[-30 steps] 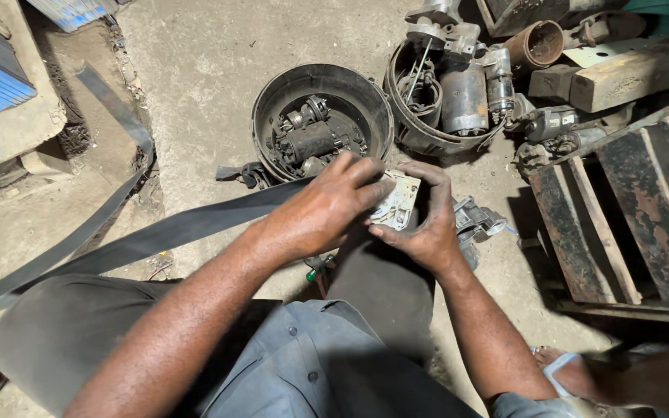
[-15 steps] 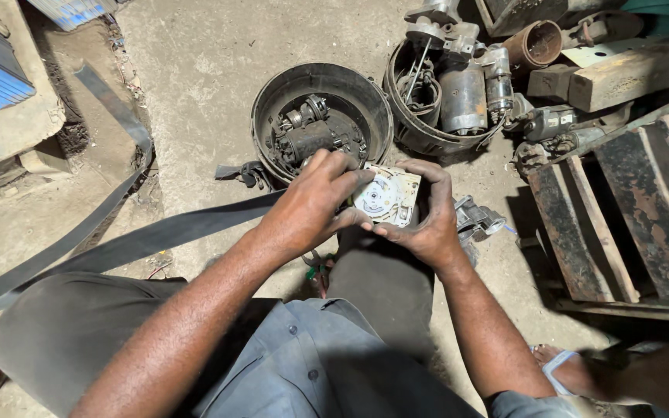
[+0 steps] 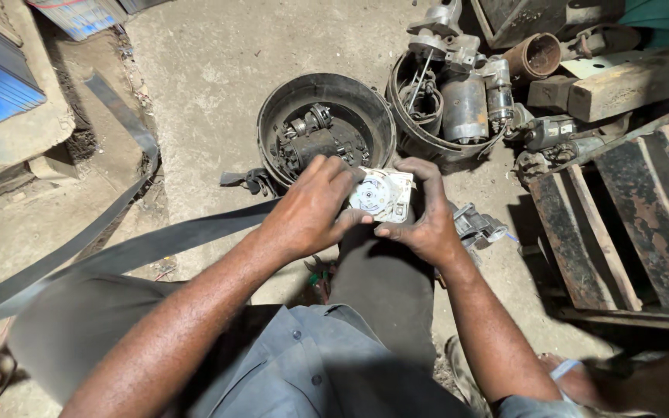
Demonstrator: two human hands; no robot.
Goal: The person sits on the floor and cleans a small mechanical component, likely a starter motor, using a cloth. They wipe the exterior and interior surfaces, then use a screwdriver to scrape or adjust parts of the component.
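Observation:
A small off-white boxy part (image 3: 382,194) with a round grey disc on its face sits between both my hands above my knee. My left hand (image 3: 309,210) grips its left side, fingers curled over the top edge. My right hand (image 3: 423,219) holds its right side, thumb underneath. Just beyond my hands stands a round black tub (image 3: 327,128) holding dark metal motor parts.
A second tub (image 3: 443,104) of grey motor housings stands at the back right. Rusty metal slats (image 3: 629,217) lie to the right, a wooden block (image 3: 621,81) behind them. A long black rubber strip (image 3: 102,232) runs across the concrete floor on the left. Small metal parts (image 3: 478,224) lie by my right wrist.
My left hand has slid off the face of the part, uncovering its round disc. Both hands have stayed in about the same place.

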